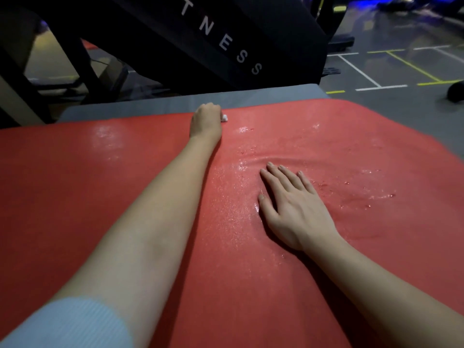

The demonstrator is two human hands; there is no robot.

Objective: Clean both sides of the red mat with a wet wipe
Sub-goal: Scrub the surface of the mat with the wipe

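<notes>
The left hand (pixel 206 119) is curled round a small white wet wipe (pixel 224 118), of which only a scrap shows beside the knuckles; it rests at the far edge of the flat red foam mat (pixel 100 197), with a grey underlay (pixel 150 106) just beyond the fingers; the right hand (pixel 291 204) lies flat with straight fingers, pressing the wet, glistening part nearer the body; the drier-looking stretch lies left of the wipe-holding fingers, so the left hand seems nearer it; the mat's long axis cannot be told.
</notes>
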